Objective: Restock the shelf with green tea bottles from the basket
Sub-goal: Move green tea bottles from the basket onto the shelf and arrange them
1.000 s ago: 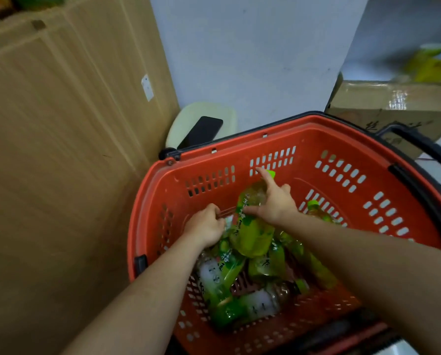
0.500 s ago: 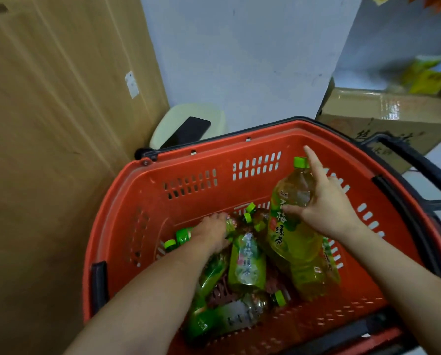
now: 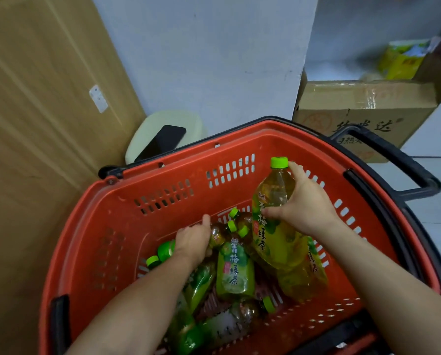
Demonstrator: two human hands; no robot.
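Note:
A red plastic basket (image 3: 163, 190) with black handles fills the lower half of the view. Several green tea bottles with green caps lie in a heap on its bottom. My right hand (image 3: 304, 206) grips a large green tea bottle (image 3: 273, 226) by its upper part and holds it nearly upright above the heap. My left hand (image 3: 193, 239) reaches down into the heap and closes around a smaller bottle (image 3: 218, 234) lying there. Another small bottle (image 3: 236, 270) lies label-up between my hands. No shelf is in view.
A tall brown cardboard sheet (image 3: 42, 124) stands on the left. A cream stool (image 3: 168, 129) with a black phone (image 3: 161, 142) on it sits behind the basket. A taped cardboard box (image 3: 363, 111) stands at the back right against the grey wall.
My right hand has lifted the large bottle out of the heap and up to the right. My left hand has stayed low among the bottles.

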